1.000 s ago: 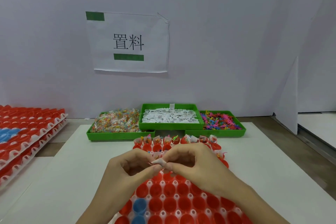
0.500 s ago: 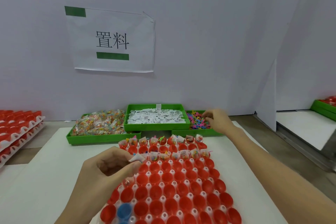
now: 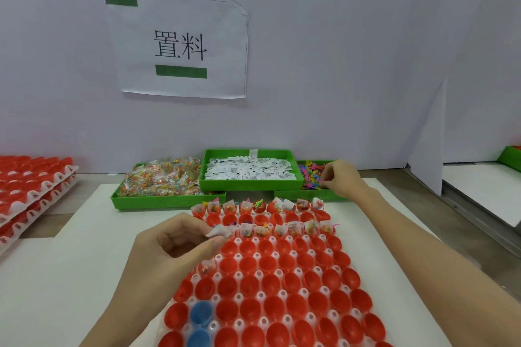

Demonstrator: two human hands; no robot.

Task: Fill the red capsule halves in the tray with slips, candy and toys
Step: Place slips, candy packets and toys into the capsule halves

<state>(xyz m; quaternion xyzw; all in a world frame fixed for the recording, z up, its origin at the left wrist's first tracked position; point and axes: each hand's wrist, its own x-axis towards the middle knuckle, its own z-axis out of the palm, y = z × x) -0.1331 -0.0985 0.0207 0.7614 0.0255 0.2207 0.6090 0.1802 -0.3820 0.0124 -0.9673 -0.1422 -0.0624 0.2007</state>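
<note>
Slip [image 3: 218, 231] pinched in left hand [image 3: 172, 251], right hand [image 3: 339, 179] in toys [image 3: 311, 175]

a white table [image 3: 70, 270] carries three green bins [image 3: 169, 201] and the capsule tray [image 3: 282, 273].

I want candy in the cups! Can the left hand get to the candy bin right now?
Probably not yet. The left hand is pinching a folded slip, so its fingers are busy. The path to the candy bin looks free, though.
</note>
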